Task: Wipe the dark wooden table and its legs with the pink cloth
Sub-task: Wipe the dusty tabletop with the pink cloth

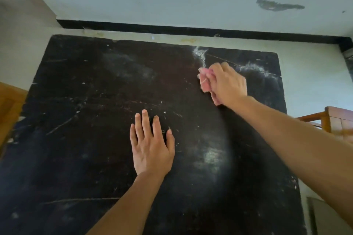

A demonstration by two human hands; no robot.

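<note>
The dark wooden table [86,101] fills most of the view, its top scratched and streaked with pale dust. My right hand [228,84] is at the far right part of the top, shut on the bunched pink cloth [205,83], which presses on the wood below a white dust trail. My left hand [150,145] lies flat on the middle of the top with its fingers spread and nothing in it. The table's legs are hidden under the top.
A pale wall with a black skirting strip [172,29] runs close behind the table's far edge. Brown wooden furniture [336,122] stands at the right, and another wooden piece [9,105] at the left edge. Pale floor shows around the table.
</note>
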